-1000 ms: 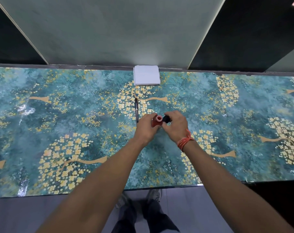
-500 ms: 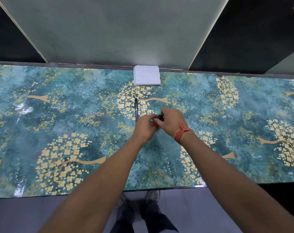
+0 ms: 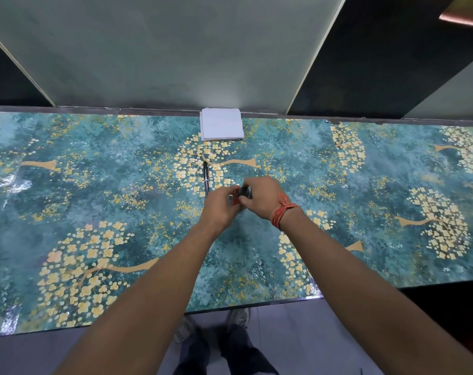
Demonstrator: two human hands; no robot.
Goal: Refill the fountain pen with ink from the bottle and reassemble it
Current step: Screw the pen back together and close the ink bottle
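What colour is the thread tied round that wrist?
Orange-red; the thread wraps the right wrist, clearest in the head view.

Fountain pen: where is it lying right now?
In the head view the fountain pen lies on the table near centre, just beyond the left hand, below the white paper stack.

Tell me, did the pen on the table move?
No. The pen lies in the same spot below the white paper stack, on the same flower cluster.
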